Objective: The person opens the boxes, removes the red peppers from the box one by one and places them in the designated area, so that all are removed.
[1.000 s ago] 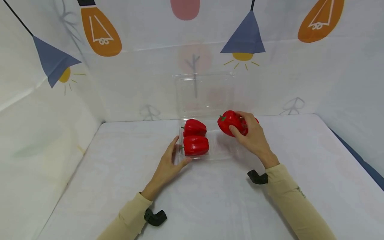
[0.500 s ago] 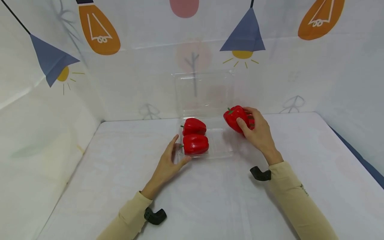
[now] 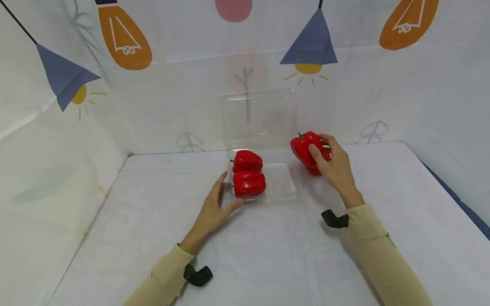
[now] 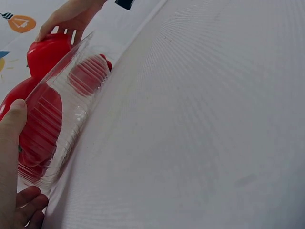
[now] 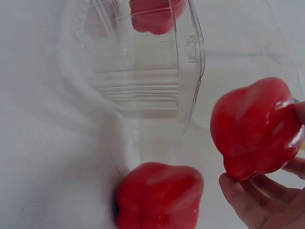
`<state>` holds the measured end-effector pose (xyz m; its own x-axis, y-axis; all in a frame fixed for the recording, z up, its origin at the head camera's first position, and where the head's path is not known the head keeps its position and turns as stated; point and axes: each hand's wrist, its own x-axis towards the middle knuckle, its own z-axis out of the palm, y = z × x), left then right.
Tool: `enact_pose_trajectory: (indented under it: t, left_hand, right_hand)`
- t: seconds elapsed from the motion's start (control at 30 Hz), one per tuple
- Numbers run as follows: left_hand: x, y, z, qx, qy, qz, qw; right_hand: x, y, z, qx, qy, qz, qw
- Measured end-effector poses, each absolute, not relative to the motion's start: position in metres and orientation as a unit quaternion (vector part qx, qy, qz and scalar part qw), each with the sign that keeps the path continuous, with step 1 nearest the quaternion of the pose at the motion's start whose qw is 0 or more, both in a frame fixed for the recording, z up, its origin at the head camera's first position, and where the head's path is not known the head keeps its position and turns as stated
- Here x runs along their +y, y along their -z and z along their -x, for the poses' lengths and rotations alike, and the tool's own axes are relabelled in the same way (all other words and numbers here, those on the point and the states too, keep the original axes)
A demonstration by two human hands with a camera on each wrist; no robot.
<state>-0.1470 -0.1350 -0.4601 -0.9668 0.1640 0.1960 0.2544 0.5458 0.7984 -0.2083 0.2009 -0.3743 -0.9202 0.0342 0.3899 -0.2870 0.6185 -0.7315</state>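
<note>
My right hand point(image 3: 337, 163) grips a red bell pepper point(image 3: 305, 148) by its side, held up off the table with its green stem upward. Partly hidden below it, another red pepper point(image 5: 159, 196) rests on the table, right of the container. Two more peppers, a rear one point(image 3: 247, 161) and a front one point(image 3: 249, 183), lie side by side in the left half of the clear plastic container point(image 3: 281, 193). My left hand point(image 3: 212, 210) spans the container's front left corner, with thumb at the front edge and fingers spread along the left side.
The container's clear lid point(image 3: 262, 117) stands raised at the back against the patterned cloth wall point(image 3: 160, 97). White cloth covers the table point(image 3: 264, 255). A dark curved piece sticks out from each sleeve, one by the left wrist point(image 3: 197, 276), one by the right.
My right hand has drawn the pepper to the right and slightly back, away from the container, turning its stem upward. The pepper beneath now shows below it. My left hand keeps its place.
</note>
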Motion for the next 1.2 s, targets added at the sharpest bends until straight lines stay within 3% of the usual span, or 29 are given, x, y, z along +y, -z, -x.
enact_pose_trajectory:
  t: [1.2]
  left_hand:
    - [-0.135,0.460,0.147,-0.879,0.461,0.116,0.045]
  right_hand:
    - [0.227,0.371,0.208,-0.885,-0.426,0.007,0.187]
